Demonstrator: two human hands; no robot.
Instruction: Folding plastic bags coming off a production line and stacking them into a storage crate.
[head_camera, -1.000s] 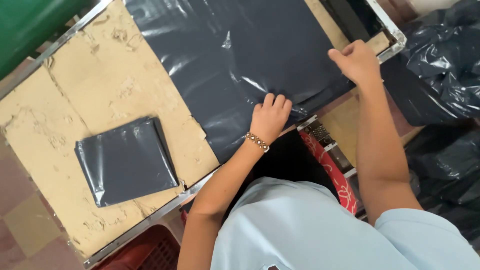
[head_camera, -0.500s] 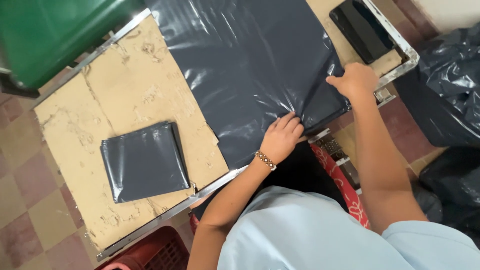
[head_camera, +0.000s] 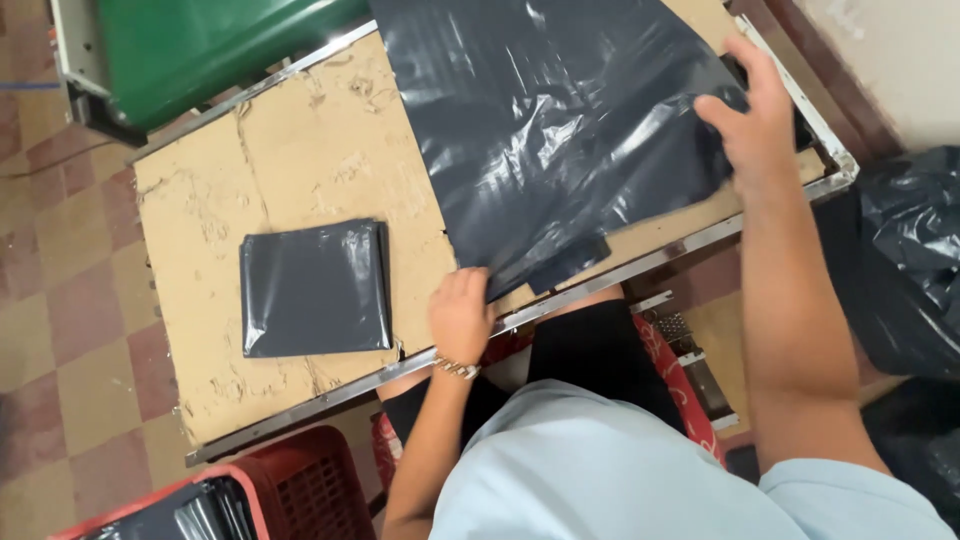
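1. Black plastic sheet (head_camera: 560, 130): glossy, creased film, spread flat across the worn cardboard tabletop (head_camera: 300, 170).
2. Left hand (head_camera: 462, 315) pinches the sheet's near corner at the metal table rim (head_camera: 640, 265).
3. Right hand (head_camera: 757, 125), fingers spread, presses flat on its far edge.
4. Folded black bag stack (head_camera: 315, 288), square, lies well apart to the left.

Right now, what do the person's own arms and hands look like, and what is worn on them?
Both arms are bare from the short sleeves down; no gloves. The left hand has a beaded metal bracelet at the wrist. The right hand shows no ring, watch or band in this view. The pale blue shirt has short sleeves, the right one showing at the lower right corner.
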